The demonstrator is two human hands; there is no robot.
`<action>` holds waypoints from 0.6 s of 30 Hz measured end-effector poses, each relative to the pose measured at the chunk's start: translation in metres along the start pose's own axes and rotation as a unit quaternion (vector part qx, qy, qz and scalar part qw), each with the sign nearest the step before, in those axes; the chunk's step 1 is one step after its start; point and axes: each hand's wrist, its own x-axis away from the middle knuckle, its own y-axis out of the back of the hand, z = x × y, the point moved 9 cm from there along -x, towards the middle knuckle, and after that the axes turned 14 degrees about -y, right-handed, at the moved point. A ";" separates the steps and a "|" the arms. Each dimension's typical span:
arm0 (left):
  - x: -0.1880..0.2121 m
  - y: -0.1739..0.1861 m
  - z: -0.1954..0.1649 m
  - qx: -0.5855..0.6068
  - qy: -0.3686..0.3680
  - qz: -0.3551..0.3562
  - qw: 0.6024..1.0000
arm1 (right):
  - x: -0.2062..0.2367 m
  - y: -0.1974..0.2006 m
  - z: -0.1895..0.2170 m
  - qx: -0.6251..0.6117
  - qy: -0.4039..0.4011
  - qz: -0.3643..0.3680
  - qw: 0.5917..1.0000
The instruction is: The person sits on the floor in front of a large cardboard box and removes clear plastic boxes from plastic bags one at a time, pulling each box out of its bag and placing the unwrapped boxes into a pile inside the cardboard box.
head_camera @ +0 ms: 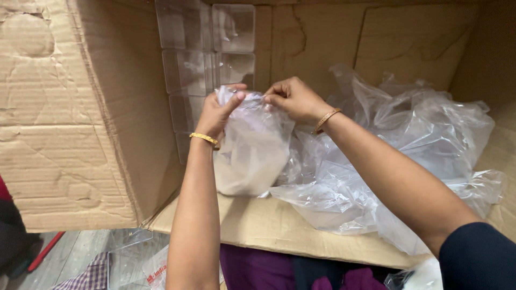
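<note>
Both my hands reach into a large cardboard box (80,107) lying on its side. My left hand (217,111) and my right hand (293,98) pinch the top edge of a clear plastic bag (250,150), which hangs between them above the box's lower flap. Each wrist wears a gold bangle. Something pale shows through the bag, but I cannot tell what it is.
Several clear plastic containers (207,53) are stacked in rows against the box's back left corner. A heap of crumpled clear plastic bags (408,139) fills the right side of the box. Below the flap lie more clear plastic (126,258) and a checked cloth (88,276).
</note>
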 end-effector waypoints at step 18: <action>0.051 0.057 0.061 0.137 0.197 -0.046 0.970 | 0.007 -0.046 -0.083 -0.581 -0.006 0.198 0.790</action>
